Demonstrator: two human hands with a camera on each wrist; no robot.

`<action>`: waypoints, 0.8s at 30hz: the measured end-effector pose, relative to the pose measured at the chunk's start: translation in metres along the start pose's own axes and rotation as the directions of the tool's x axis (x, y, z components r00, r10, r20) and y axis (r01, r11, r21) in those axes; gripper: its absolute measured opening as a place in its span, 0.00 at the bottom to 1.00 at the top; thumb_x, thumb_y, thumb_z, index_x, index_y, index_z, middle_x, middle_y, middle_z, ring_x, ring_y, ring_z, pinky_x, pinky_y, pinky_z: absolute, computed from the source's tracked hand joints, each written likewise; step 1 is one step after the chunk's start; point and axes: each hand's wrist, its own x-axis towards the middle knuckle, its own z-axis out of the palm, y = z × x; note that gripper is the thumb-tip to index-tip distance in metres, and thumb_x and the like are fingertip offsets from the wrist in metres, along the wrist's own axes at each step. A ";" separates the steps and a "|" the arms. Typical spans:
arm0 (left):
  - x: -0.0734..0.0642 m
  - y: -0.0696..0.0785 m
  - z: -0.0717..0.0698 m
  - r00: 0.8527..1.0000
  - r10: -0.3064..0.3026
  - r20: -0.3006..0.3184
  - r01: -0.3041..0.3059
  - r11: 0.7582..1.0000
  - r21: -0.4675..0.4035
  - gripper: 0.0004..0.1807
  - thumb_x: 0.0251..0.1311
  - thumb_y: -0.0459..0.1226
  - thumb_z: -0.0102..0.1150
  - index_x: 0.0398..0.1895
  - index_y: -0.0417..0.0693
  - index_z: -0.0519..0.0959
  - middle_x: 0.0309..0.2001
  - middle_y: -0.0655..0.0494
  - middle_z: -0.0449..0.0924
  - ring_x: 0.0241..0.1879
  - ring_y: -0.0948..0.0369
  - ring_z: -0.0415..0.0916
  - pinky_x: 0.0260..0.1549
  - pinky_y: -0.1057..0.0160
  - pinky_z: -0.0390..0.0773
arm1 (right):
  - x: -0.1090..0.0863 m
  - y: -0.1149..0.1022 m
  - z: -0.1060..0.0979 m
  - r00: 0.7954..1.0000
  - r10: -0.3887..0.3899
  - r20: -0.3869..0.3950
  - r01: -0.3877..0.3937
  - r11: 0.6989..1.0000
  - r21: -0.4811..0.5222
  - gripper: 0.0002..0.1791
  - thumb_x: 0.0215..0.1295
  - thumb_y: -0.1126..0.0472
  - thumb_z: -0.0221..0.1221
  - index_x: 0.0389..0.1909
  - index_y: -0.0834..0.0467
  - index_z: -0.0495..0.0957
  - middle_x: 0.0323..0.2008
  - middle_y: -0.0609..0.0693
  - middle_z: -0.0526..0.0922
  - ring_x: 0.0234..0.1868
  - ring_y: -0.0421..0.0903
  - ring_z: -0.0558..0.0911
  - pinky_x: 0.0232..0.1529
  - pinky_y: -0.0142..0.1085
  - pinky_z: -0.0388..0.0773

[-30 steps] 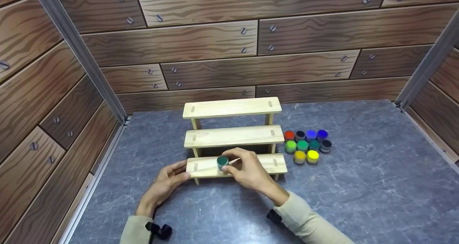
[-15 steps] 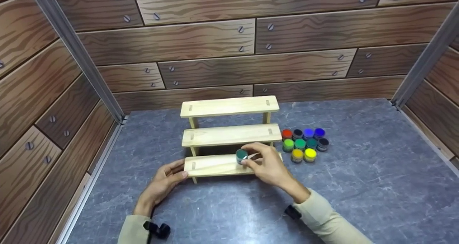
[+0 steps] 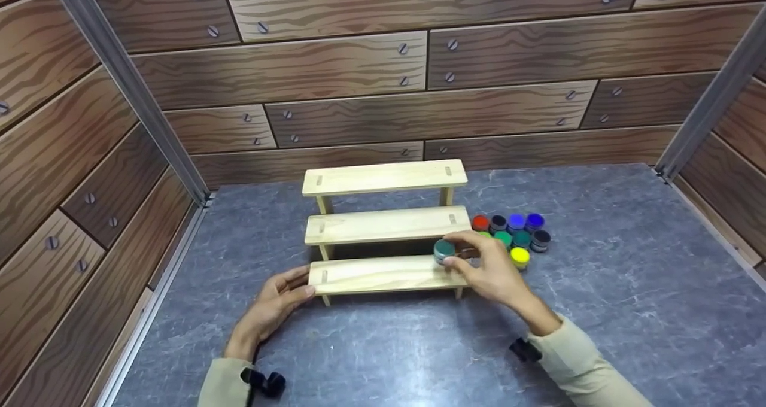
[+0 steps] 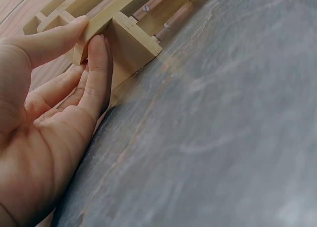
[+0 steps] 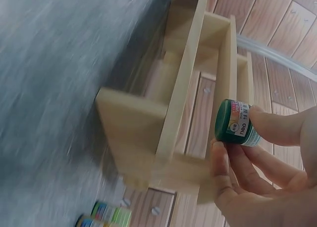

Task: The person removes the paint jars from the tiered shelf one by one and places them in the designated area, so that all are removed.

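Note:
A pale three-tier wooden shelf (image 3: 383, 224) stands on the dark table. My left hand (image 3: 276, 299) pinches the left end of its lowest board (image 3: 383, 275), thumb on top and fingers underneath, as the left wrist view shows. Over the right end of that board, my right hand (image 3: 491, 269) holds a small dark green paint jar (image 5: 237, 122) between thumb and fingers. The jar overlaps the board in the head view. A printed label wraps its side.
Right of the shelf stand several paint jars in rows, among them a red jar (image 3: 480, 222), a blue jar (image 3: 534, 221) and a yellow jar (image 3: 520, 257). My right hand hides part of this group. Wood-patterned walls (image 3: 359, 72) enclose the table (image 3: 628, 263).
My right hand has carried the dark green paint jar rightward along the lowest board, from near its middle to its right end. The left hand keeps its place on the board.

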 end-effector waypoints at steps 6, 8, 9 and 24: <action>-0.001 0.002 0.000 1.000 -0.006 -0.001 0.006 1.000 0.002 0.42 0.73 0.29 0.61 0.80 0.21 0.50 0.78 0.23 0.59 0.66 0.57 0.78 0.68 0.63 0.79 | -0.005 0.009 -0.015 1.000 0.000 -0.022 0.000 1.000 -0.021 0.19 0.64 0.74 0.70 0.57 0.66 0.85 0.49 0.59 0.90 0.49 0.55 0.89 0.52 0.40 0.90; -0.001 0.002 0.000 1.000 -0.009 -0.003 0.009 1.000 0.002 0.42 0.73 0.28 0.61 0.80 0.20 0.50 0.78 0.23 0.59 0.66 0.57 0.78 0.68 0.63 0.79 | -0.007 0.011 -0.021 1.000 0.007 -0.031 -0.008 1.000 -0.027 0.20 0.64 0.74 0.70 0.57 0.66 0.85 0.49 0.60 0.90 0.50 0.57 0.89 0.53 0.41 0.90; -0.001 0.001 0.000 1.000 -0.010 -0.005 0.010 1.000 0.002 0.42 0.73 0.29 0.61 0.80 0.21 0.50 0.78 0.23 0.59 0.66 0.57 0.78 0.68 0.63 0.79 | -0.008 0.012 -0.024 0.999 0.009 -0.035 -0.010 0.999 -0.032 0.20 0.64 0.74 0.70 0.57 0.67 0.84 0.50 0.60 0.89 0.50 0.57 0.89 0.53 0.41 0.90; -0.001 0.001 0.001 1.000 0.003 -0.003 -0.003 1.000 0.015 0.40 0.73 0.28 0.60 0.80 0.20 0.52 0.77 0.24 0.61 0.64 0.59 0.80 0.66 0.62 0.81 | -0.020 0.036 -0.081 0.993 0.085 -0.085 -0.094 0.990 -0.103 0.21 0.69 0.72 0.68 0.62 0.71 0.80 0.53 0.66 0.87 0.53 0.61 0.87 0.53 0.23 0.83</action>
